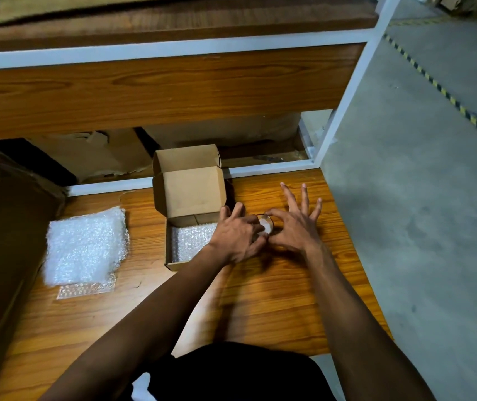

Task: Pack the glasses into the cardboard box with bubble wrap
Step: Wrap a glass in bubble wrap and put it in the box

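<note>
A clear glass (265,224) stands upright on the wooden table (275,299), just right of the open cardboard box (186,195). White bubble wrap fills the glass's mouth. My left hand (238,237) reaches over the box's right edge, its fingers at the glass's rim. My right hand (295,224) is on the other side with thumb and index finger at the rim and the other fingers spread. A sheet of bubble wrap (192,243) lines the box's floor. The glass's lower part is hidden by my hands.
A stack of bubble wrap sheets (84,247) lies at the table's left. The box's lid stands raised at the back. A white-framed wooden shelf (159,88) rises behind the table. Concrete floor (419,198) lies past the right edge.
</note>
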A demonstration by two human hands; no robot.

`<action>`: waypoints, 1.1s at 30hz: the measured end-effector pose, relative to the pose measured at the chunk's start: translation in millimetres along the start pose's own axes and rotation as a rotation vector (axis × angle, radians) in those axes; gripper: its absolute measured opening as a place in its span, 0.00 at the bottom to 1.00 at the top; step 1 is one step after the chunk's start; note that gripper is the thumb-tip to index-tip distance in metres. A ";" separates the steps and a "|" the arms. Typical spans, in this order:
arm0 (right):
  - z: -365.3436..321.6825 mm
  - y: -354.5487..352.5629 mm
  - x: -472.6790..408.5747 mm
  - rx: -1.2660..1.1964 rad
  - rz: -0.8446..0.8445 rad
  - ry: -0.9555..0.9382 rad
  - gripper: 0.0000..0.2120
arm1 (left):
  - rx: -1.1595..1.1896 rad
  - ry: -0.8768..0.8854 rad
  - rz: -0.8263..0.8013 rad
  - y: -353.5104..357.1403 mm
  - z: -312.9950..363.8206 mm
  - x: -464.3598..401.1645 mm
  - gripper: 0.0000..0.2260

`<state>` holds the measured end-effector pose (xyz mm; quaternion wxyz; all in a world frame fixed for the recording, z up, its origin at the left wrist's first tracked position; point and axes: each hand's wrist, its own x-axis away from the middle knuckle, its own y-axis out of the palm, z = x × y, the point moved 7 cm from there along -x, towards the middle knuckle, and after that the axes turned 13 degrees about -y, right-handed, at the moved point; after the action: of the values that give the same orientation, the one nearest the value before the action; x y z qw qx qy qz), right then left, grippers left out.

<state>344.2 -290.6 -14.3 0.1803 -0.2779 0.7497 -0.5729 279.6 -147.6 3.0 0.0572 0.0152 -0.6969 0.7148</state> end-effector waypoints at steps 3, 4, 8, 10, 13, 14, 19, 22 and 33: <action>1.2 1.3 -0.6 0.012 0.008 -0.008 0.30 | 0.001 -0.008 -0.048 4.7 0.6 -2.5 0.30; 1.0 1.1 -0.3 0.018 0.015 -0.012 0.29 | 0.000 -0.016 -0.057 5.4 0.8 -3.4 0.33; -0.1 0.9 1.1 0.061 0.043 -0.033 0.27 | -0.002 -0.030 -0.112 4.4 3.7 -7.9 0.38; -0.8 1.0 1.1 0.076 0.051 -0.043 0.27 | 0.003 -0.026 -0.172 4.6 5.8 -10.9 0.40; -1.3 2.3 0.6 0.097 0.054 -0.044 0.27 | -0.018 -0.010 -0.202 4.5 8.2 -12.5 0.40; -1.3 2.6 0.9 0.101 0.059 -0.044 0.27 | -0.029 0.002 -0.188 4.7 8.6 -11.4 0.39; -2.2 2.4 1.1 0.120 0.072 -0.042 0.30 | -0.034 0.061 0.013 0.8 4.7 3.4 0.29; -2.8 1.7 2.2 0.124 0.091 -0.044 0.29 | 0.009 0.027 0.008 4.7 -1.6 6.5 0.28; -1.5 1.8 1.6 0.110 0.108 -0.064 0.28 | 0.001 0.052 -0.246 -4.5 8.5 -8.3 0.25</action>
<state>341.7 -290.1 -15.5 0.2498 -0.2449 0.7250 -0.5934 287.8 -156.5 6.9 0.1625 0.0824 -0.6875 0.7030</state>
